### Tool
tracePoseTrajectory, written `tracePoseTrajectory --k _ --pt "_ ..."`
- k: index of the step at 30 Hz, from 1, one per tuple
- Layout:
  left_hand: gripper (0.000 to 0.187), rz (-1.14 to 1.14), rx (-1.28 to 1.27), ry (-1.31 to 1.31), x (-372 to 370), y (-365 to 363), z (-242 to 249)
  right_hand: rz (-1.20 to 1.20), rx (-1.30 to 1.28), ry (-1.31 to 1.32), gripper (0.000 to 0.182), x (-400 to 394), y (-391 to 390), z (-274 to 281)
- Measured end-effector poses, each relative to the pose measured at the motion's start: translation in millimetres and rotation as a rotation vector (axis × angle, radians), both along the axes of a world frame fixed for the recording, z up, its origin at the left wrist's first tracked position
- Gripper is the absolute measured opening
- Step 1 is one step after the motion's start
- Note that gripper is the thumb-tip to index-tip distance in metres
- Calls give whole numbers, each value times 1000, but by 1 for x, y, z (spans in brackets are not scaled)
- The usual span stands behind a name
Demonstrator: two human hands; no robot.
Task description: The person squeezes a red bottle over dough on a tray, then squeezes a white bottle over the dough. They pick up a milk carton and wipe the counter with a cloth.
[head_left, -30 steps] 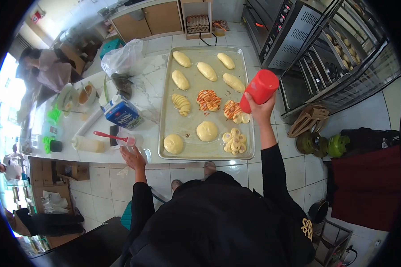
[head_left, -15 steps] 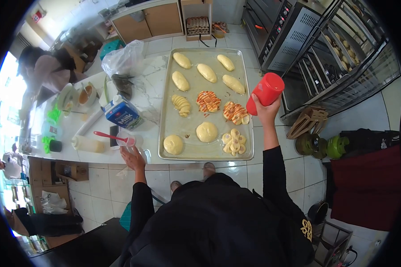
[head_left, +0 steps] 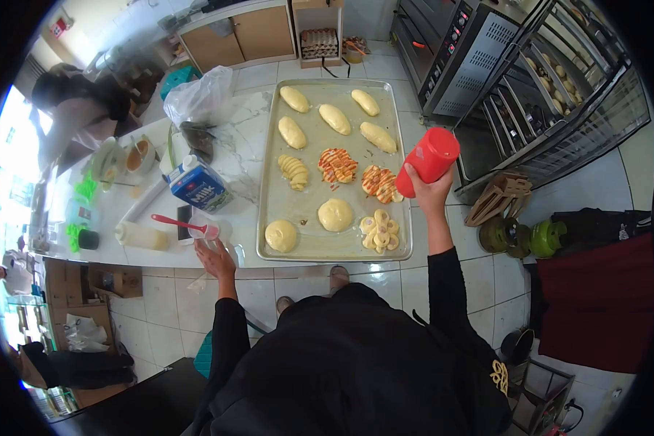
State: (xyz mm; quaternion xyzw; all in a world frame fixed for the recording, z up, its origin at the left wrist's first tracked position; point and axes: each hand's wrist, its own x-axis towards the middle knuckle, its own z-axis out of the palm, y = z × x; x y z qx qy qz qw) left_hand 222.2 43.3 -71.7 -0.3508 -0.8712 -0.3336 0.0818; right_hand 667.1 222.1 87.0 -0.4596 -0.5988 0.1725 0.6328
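Note:
My right hand (head_left: 427, 195) grips a red squeeze bottle (head_left: 429, 160), tilted nozzle-down over the right edge of a metal baking tray (head_left: 312, 142). The tray carries several pale shaped dough pieces (head_left: 335, 215); two in the middle (head_left: 337, 165) have red sauce lines on them. My left hand (head_left: 215, 256) rests open on the counter's front edge, next to a small clear cup holding a red-handled brush (head_left: 189, 225). A blue milk carton (head_left: 198, 184) stands just beyond it.
A white squeeze bottle (head_left: 144, 235), bowls (head_left: 139, 154) and a plastic bag (head_left: 202, 97) crowd the counter left of the tray. An oven and rack (head_left: 516, 80) stand at the right. Another person (head_left: 76, 109) works at the far left. Green gas canisters (head_left: 527, 237) sit on the floor.
My right hand has moved the red bottle slightly right and back, off the sauced dough and over the tray's right edge. The left hand has stayed put.

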Motion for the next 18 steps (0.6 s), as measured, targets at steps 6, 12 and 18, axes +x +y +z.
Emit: tracePoseTrajectory --k 6,12,18 --pt "59 -10 -5 -11 2 -2 5 -5 -21 39 64 4 -1 -8" --pt "61 -4 -19 -11 1 -1 2 -53 9 24 67 1 -12 -9" --pt "63 -15 -19 -28 1 -2 1 -60 -29 261 71 0 -30 -12"
